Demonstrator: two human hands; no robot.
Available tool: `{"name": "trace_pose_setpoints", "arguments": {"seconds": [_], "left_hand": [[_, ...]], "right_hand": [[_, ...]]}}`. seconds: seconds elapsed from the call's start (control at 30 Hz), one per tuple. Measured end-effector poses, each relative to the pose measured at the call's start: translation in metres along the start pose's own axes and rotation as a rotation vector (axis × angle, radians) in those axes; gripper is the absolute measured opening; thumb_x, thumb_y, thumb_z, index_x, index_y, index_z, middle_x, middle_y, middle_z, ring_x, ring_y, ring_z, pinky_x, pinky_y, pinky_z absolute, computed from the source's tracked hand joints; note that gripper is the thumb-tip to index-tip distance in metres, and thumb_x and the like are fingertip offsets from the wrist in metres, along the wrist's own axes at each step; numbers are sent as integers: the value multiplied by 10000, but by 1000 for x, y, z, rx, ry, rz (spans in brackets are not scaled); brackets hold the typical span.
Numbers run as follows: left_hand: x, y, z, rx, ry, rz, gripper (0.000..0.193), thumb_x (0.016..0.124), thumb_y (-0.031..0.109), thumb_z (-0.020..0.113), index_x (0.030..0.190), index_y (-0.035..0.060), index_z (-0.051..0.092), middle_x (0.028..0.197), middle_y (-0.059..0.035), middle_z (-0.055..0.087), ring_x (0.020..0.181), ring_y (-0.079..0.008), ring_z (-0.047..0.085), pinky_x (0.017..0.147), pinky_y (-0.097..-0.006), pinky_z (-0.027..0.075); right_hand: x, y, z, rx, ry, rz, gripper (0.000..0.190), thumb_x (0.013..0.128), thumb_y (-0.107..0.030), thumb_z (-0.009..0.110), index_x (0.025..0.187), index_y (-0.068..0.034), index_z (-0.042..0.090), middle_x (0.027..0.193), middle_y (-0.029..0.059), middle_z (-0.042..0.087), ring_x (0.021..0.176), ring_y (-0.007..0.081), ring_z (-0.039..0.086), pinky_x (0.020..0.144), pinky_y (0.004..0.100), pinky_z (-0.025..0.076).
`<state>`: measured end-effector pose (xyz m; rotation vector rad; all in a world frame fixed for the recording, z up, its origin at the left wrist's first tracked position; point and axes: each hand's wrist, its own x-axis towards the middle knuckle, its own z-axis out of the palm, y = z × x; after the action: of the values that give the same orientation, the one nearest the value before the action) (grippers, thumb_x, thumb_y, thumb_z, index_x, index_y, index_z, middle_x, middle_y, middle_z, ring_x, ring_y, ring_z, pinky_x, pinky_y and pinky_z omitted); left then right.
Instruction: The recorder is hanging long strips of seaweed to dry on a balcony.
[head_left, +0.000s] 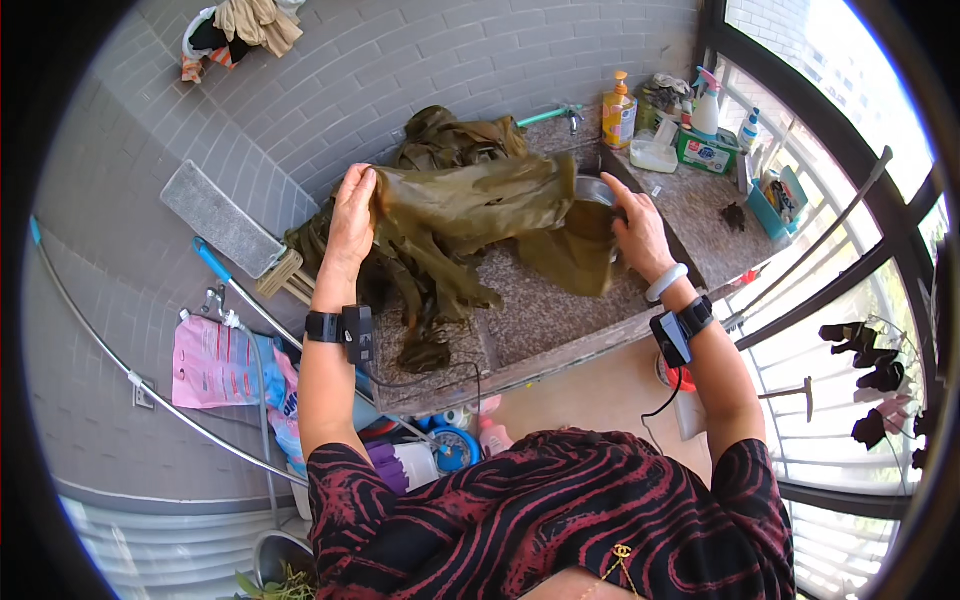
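Note:
A broad, wet, olive-brown sheet that looks like kelp (472, 199) stretches above a speckled stone sink (555, 281). My left hand (352, 217) grips its left end between thumb and fingers. At the other end is my right hand (641, 229), index finger extended and the other fingers curled; whether it holds the edge is hidden. Ragged strips of kelp (427, 349) hang down over the sink's left part. Behind the sheet rises a crumpled heap of more kelp (457, 142). Part of a metal bowl (595, 189) shows beside my right index finger.
A tap (574, 120) with a green hose is at the back wall. On the right ledge stand an orange pump bottle (619, 112), a green box (705, 154) and a blue basket (776, 202). A flat mop (225, 217) leans at left, above a pink bag (217, 364).

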<state>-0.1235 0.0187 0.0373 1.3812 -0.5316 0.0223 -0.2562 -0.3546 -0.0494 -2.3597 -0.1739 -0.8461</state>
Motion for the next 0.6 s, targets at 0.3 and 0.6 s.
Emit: {"name": "trace_pose_setpoints", "arguments": {"seconds": [0.3,0.6], "left_hand": [[-16,-9,-44,232,59,17,99,960,143,482,929,61,527,848,55,441,800,-34,391,739,-189,337],[-36,37,63,220,42,131,129,974,140,469,998,43,549,899,21,514,865,-63,456,815,-211,370]], "right_hand": [[-16,31,-63,-199,28,103,446,700,45,530,1131,-50,592,914,158,604,910,324,559,830,393,460],[-114,18,-182,-261,99,420,344,724,19,512,1040,-29,640,949,160,610,944,328,574,849,375,458]]}}
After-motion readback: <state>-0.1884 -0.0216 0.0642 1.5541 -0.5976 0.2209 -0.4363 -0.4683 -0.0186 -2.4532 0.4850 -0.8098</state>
